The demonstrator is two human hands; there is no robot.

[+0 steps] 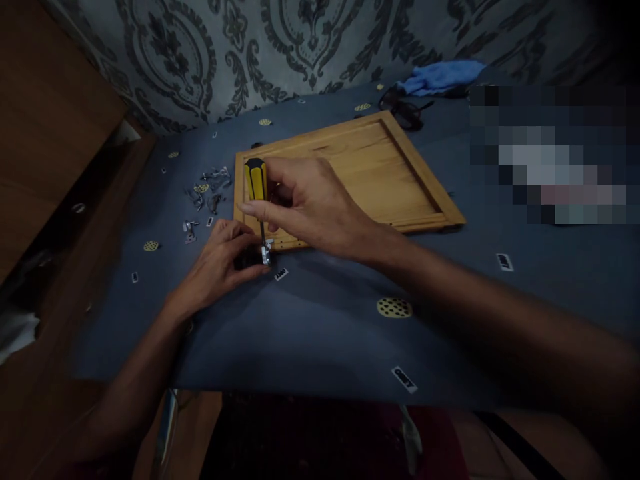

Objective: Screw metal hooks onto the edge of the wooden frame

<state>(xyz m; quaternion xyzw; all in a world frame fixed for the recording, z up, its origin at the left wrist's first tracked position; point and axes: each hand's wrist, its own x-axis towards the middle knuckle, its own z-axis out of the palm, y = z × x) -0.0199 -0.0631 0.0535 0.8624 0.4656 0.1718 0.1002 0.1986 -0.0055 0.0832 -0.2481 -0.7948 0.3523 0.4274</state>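
My right hand (305, 203) grips a screwdriver with a yellow and black handle (256, 179), held upright, its shaft pointing down at a small metal fitting (266, 253). My left hand (225, 260) pinches that fitting against the near left corner of a wooden framed panel (400, 180). The panel lies flat on a dark blue cloth (320, 333).
Several small metal fittings (210, 190) lie scattered left of the panel. Black glasses (407, 110) and a blue rag (443, 75) sit at the back. A wooden cabinet (45, 147) stands at the left. Patterned wallpaper (300, 40) runs behind the surface.
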